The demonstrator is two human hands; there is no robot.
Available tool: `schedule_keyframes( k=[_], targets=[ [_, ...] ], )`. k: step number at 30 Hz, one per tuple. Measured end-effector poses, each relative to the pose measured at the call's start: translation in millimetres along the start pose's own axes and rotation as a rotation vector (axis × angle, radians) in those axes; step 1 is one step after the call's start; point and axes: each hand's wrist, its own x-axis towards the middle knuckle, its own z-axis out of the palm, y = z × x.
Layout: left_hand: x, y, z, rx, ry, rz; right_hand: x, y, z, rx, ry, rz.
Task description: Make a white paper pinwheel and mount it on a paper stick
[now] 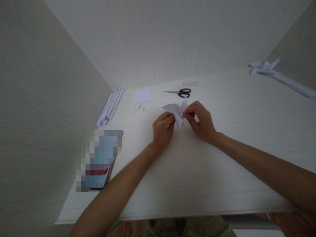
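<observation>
Between my hands, just above the white table, is a white paper pinwheel (172,108) with curved, folded blades. My left hand (163,129) grips it from the left, fingers pinched on the paper. On the other side my right hand (201,121) has thumb and forefinger pinched together at the pinwheel's centre; whether a small piece sits between those fingertips is too small to tell. Beyond the hands lie black-handled scissors (181,92), blades pointing left. A square of white paper (142,96) and a little heap of small pale bits (140,109) lie to the left.
Several rolled white paper tubes (111,106) lie along the left wall. A phone (102,161), partly blurred out, is near my left forearm. At the far right rests a paper pinwheel (264,66) on a paper stick (291,82). Pale scraps (190,84) lie behind the scissors.
</observation>
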Motion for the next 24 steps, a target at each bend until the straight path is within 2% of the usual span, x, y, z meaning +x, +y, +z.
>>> schedule_keyframes(
  k=[24],
  targets=[
    [0.1,2.0,0.1,0.064,0.030,0.015,-1.4,-0.7,0.9,-0.072,0.030,0.009]
  ],
)
